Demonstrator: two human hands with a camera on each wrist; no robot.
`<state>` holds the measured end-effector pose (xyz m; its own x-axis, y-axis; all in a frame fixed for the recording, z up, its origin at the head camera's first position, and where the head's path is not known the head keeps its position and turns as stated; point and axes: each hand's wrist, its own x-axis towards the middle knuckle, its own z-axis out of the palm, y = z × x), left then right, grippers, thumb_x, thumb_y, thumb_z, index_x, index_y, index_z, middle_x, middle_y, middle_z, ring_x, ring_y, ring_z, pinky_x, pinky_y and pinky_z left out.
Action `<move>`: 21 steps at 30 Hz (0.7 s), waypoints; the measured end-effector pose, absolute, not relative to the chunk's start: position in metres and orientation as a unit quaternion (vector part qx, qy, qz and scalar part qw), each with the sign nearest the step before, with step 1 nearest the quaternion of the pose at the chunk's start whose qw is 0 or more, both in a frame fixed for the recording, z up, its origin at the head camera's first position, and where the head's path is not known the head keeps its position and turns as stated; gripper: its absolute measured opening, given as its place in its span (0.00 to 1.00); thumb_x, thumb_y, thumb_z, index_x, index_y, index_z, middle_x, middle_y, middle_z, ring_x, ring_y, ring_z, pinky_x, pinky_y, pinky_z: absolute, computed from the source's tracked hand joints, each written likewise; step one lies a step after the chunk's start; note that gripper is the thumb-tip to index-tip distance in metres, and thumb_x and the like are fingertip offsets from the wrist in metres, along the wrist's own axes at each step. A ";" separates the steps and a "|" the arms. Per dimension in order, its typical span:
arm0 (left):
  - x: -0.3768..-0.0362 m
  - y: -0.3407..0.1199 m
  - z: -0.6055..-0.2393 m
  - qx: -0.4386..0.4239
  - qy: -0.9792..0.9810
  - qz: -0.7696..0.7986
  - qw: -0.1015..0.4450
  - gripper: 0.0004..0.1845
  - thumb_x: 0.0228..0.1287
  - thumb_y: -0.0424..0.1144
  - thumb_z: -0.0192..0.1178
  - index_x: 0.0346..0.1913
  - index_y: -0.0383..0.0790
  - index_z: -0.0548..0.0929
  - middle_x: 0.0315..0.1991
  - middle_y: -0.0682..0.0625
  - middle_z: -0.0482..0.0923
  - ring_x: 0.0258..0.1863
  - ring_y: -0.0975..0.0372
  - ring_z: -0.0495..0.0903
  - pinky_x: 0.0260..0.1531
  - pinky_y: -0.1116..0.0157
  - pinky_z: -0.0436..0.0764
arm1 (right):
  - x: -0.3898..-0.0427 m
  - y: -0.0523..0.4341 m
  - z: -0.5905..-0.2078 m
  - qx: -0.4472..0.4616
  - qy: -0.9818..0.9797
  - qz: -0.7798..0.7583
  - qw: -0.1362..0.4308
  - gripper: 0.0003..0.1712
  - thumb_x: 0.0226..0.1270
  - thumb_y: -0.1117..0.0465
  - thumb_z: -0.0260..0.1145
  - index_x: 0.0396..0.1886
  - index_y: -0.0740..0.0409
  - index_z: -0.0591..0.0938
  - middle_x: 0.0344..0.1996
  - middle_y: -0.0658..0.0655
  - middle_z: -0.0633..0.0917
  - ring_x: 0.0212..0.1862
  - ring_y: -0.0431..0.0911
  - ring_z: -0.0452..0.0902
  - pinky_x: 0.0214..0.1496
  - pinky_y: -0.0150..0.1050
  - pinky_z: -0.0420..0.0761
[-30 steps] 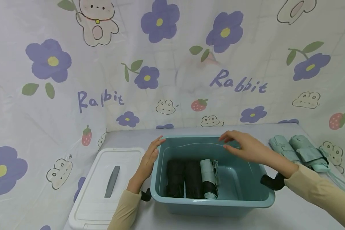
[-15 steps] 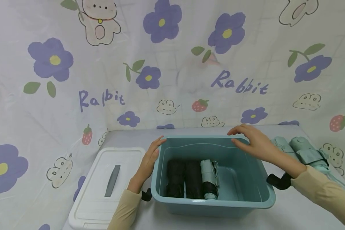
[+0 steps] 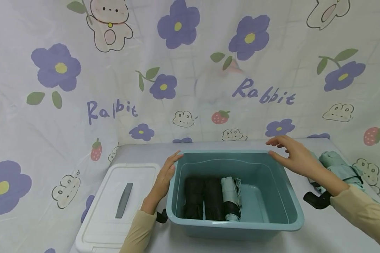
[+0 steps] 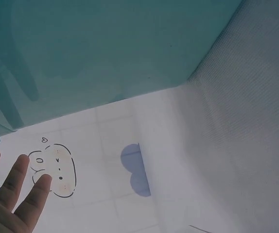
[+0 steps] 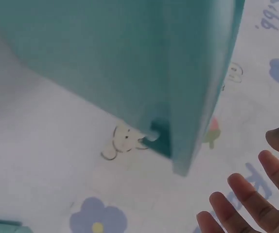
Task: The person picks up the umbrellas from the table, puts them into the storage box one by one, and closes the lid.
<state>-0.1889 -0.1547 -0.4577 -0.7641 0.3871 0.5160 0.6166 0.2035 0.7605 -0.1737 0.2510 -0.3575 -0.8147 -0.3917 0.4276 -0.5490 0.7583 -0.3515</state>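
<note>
A teal storage bin (image 3: 237, 225) stands in front of me. Inside lie two dark rolled bundles (image 3: 194, 198) side by side, with a teal folded umbrella (image 3: 229, 189) against them. My left hand (image 3: 159, 181) rests with extended fingers along the bin's left rim; in the left wrist view its fingertips (image 4: 20, 167) show beside the bin wall (image 4: 105, 53). Over the back right corner, my right hand (image 3: 296, 156) is spread and holds nothing. In the right wrist view, a gap shows between its fingers (image 5: 236, 187) and the bin's edge (image 5: 185, 121).
A white lid (image 3: 139, 203) with a grey handle lies left of the bin. More folded teal umbrellas (image 3: 334, 161) lie on the table to the right, partly behind my right forearm. A printed sheet (image 3: 206, 77) hangs behind the table.
My right hand has moved to the right, from above the bin's inside to its back right corner. The left hand has stayed at the left rim.
</note>
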 end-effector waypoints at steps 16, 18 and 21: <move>-0.187 -0.155 -0.458 -0.326 -0.768 -0.540 0.111 0.22 0.71 0.29 0.34 0.65 0.28 0.63 0.69 0.33 0.54 0.69 0.44 0.53 0.61 0.38 0.53 | -0.181 0.289 -0.389 0.177 -0.951 0.201 0.156 0.19 0.60 0.59 0.65 0.50 0.60 0.77 0.44 0.64 0.78 0.45 0.60 0.73 0.37 0.56 0.76; -0.187 -0.154 -0.458 -0.325 -0.769 -0.538 0.112 0.21 0.71 0.28 0.34 0.64 0.26 0.63 0.68 0.32 0.54 0.68 0.42 0.53 0.61 0.38 0.53 | -0.182 0.291 -0.393 0.171 -0.952 0.197 0.158 0.19 0.60 0.59 0.65 0.50 0.60 0.77 0.45 0.65 0.78 0.46 0.60 0.73 0.37 0.56 0.76; -0.187 -0.154 -0.456 -0.326 -0.772 -0.534 0.113 0.21 0.70 0.27 0.33 0.64 0.25 0.63 0.67 0.31 0.54 0.67 0.40 0.53 0.61 0.38 0.53 | -0.184 0.295 -0.399 0.168 -0.954 0.188 0.165 0.19 0.60 0.58 0.65 0.49 0.60 0.77 0.46 0.66 0.77 0.45 0.59 0.73 0.34 0.55 0.76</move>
